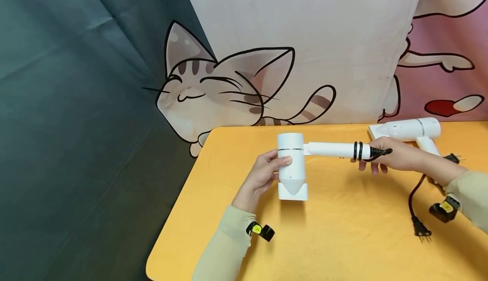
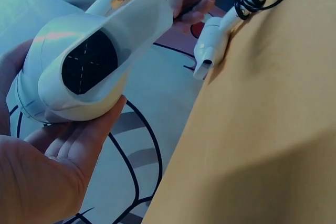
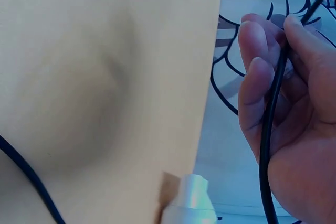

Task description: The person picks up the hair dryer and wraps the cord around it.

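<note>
A white hair dryer is held above the yellow table, its handle pointing right and its flat nozzle toward me. My left hand grips the barrel, thumb on top and fingers underneath. In the left wrist view, a dark round opening shows inside the nozzle. Black cord loops circle the handle's end. There my right hand pinches the black cord between thumb and index finger, and the cord runs down past the palm in the right wrist view.
Behind my right hand, a second white hair dryer lies at the table's back right. A black plug on a cord lies below my right forearm; another plug is near that dryer's handle. A cat-print curtain hangs behind the table.
</note>
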Available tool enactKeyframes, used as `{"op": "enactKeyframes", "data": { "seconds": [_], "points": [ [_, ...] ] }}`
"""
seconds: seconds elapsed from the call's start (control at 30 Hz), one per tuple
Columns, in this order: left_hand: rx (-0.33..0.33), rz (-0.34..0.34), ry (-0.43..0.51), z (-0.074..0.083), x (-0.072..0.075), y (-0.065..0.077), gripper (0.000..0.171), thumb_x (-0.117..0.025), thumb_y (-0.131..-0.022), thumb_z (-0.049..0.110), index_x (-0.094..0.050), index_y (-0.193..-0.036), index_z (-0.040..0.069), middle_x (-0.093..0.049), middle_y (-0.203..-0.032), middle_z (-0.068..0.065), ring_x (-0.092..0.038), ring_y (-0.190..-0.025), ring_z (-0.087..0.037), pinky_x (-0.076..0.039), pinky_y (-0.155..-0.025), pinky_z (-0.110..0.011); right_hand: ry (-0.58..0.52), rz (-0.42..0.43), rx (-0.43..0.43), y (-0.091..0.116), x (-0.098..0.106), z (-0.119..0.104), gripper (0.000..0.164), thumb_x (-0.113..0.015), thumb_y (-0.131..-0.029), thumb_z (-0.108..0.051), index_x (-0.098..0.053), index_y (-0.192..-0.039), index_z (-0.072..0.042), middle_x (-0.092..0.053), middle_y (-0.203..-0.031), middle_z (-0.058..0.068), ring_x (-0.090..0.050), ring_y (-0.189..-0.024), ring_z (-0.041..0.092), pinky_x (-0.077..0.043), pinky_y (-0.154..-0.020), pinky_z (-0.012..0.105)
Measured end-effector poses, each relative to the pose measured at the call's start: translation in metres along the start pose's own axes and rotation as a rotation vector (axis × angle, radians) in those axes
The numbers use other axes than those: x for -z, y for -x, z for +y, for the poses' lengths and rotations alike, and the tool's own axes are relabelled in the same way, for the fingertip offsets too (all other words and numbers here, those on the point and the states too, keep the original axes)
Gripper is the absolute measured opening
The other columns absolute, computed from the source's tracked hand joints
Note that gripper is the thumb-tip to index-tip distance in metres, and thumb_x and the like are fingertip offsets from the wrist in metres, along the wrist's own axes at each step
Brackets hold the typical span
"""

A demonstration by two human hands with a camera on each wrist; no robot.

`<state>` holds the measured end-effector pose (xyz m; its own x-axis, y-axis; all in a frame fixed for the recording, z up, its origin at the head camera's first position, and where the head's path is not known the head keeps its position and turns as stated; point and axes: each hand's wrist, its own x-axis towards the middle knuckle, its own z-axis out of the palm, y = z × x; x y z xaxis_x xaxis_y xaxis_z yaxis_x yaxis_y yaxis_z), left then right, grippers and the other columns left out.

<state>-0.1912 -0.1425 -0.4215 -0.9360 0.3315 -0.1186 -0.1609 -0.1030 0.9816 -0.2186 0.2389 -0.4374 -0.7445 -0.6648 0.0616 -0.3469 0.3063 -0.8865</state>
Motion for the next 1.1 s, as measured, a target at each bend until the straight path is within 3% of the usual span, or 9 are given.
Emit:
{"op": "enactKeyframes", "data": {
  "seconds": [0.2, 0.43, 0.57, 0.8, 1.1],
  "points": [
    [0.025, -0.063, -0.050, -0.001, 0.005, 0.001, 0.050, -0.072, -0.094, 0.010, -0.063, -0.140, -0.007, -0.075, -0.113, -0.012, -0.074, -0.091, -0.019, -0.066, -0.075, -0.035, 0.080, -0.021, -0.089, -0.006, 0.015, -0.008, 0.024, -0.055, -0.109, 0.001, -0.078, -0.110, -0.005, -0.068, -0.073, -0.001, -0.062, -0.054, 0.012, -0.049, -0.039, 0.028],
    [0.037, -0.097, -0.115, -0.002, 0.008, 0.001, 0.051, -0.074, -0.095, 0.008, -0.063, -0.143, -0.005, -0.075, -0.122, -0.020, -0.075, -0.095, -0.020, -0.066, -0.083, -0.042, 0.259, -0.013, -0.124, -0.017, 0.020, -0.028, 0.020, -0.068, -0.106, -0.018, -0.078, -0.090, -0.023, -0.061, -0.065, -0.004, -0.054, -0.049, 0.010, -0.045, -0.038, 0.027],
    [0.030, -0.114, -0.139, -0.003, 0.008, -0.001, 0.053, -0.075, -0.094, 0.007, -0.062, -0.144, -0.005, -0.075, -0.124, -0.023, -0.076, -0.096, -0.020, -0.066, -0.083, -0.043, 0.293, -0.037, -0.169, -0.019, 0.023, -0.040, 0.024, -0.071, -0.105, -0.028, -0.072, -0.081, -0.022, -0.060, -0.061, -0.002, -0.057, -0.047, 0.014, -0.044, -0.037, 0.028],
    [0.036, -0.097, -0.156, -0.006, 0.008, -0.006, 0.055, -0.076, -0.094, 0.007, -0.061, -0.146, -0.003, -0.074, -0.126, -0.021, -0.076, -0.100, -0.023, -0.066, -0.082, -0.041, 0.361, -0.012, -0.124, -0.022, 0.021, -0.058, 0.032, -0.071, -0.105, -0.027, -0.060, -0.075, -0.020, -0.053, -0.060, -0.005, -0.055, -0.045, 0.014, -0.049, -0.047, 0.029],
    [0.032, -0.026, -0.155, -0.012, 0.007, -0.011, 0.052, -0.076, -0.097, 0.008, -0.062, -0.146, -0.001, -0.074, -0.126, -0.021, -0.076, -0.100, -0.025, -0.066, -0.083, -0.040, 0.370, 0.057, -0.134, -0.020, 0.013, -0.075, 0.032, -0.067, -0.107, -0.026, -0.061, -0.077, -0.018, -0.047, -0.062, -0.007, -0.040, -0.045, 0.007, -0.038, -0.043, 0.025]
  ]
}}
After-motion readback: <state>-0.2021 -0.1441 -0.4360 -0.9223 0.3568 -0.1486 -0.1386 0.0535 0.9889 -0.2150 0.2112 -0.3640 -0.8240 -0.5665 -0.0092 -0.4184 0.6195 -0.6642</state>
